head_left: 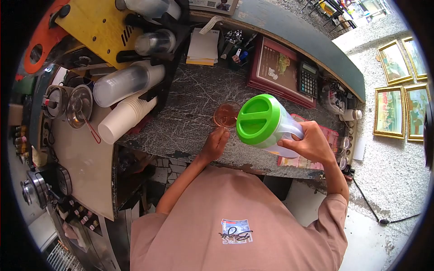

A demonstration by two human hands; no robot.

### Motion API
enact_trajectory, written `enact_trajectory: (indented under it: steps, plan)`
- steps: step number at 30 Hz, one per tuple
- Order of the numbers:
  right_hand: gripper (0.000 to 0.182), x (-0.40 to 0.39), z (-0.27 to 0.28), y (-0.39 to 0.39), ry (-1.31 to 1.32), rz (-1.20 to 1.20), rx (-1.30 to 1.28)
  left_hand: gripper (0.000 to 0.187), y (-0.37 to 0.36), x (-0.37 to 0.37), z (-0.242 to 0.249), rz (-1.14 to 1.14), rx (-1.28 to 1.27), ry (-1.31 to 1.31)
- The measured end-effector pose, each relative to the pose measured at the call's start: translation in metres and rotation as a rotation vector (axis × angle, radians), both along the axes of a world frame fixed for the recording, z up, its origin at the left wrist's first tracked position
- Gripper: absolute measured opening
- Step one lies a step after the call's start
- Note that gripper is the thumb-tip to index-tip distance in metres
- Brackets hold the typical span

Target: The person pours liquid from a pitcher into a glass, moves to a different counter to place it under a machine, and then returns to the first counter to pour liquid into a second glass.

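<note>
A: I'm on the head camera. Where are your hands?

B: My right hand (306,142) is wrapped round the handle of the pitcher (266,124), tipped over the counter (190,99). My left hand (216,143) has its fingers curled in, seemingly pinching the handle of the glass (227,113) just beside the green lid (246,118).

A: It looks like a pour to me. How would you do it well?

B: I'd line the spout up with the glass, tilt slowly from the wrist, hold the glass steady and level, and stop short of the rim. I can't make out a stream.

A: And what's in them?

B: I see reddish brown in the glass; its level I can't tell, nor the pitcher's. The paper cups (126,119) lie nested on their side, near the plastic cups (124,83). A spoon (91,130) leans in the steel bowl (77,105).
</note>
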State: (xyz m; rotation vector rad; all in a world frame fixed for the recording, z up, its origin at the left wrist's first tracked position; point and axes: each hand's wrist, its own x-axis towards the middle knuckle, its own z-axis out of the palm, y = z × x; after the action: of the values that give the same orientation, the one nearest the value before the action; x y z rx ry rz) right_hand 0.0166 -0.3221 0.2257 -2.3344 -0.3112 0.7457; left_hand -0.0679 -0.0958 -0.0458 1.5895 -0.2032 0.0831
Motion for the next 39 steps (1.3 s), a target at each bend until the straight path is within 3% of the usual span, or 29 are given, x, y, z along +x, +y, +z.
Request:
enact_trajectory:
  steps: [39]
  plan:
    - [0.021,-0.005,0.048,-0.002,-0.053,-0.041,0.013,0.03,-0.002,0.002,-0.003,0.012,-0.025,-0.048]
